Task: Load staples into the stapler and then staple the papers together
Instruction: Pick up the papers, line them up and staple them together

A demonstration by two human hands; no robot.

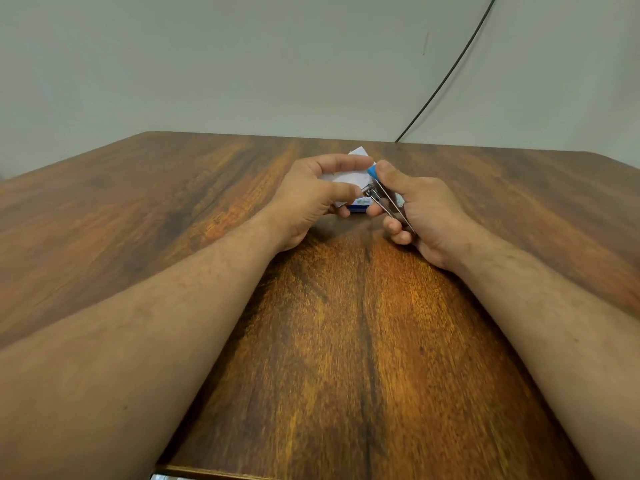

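Note:
My right hand (420,209) grips a small stapler (382,195) with a blue top and metal rails, held above the wooden table (346,323). The stapler's front end points left toward my left hand (311,195). My left hand holds small white folded papers (346,176) between thumb and fingers, and the papers' edge meets the stapler's mouth. A blue staple box (360,205) lies on the table just under both hands, mostly hidden.
A black cable (450,69) runs down the pale wall to the table's far edge. The table's near edge (207,471) shows at the bottom of the view.

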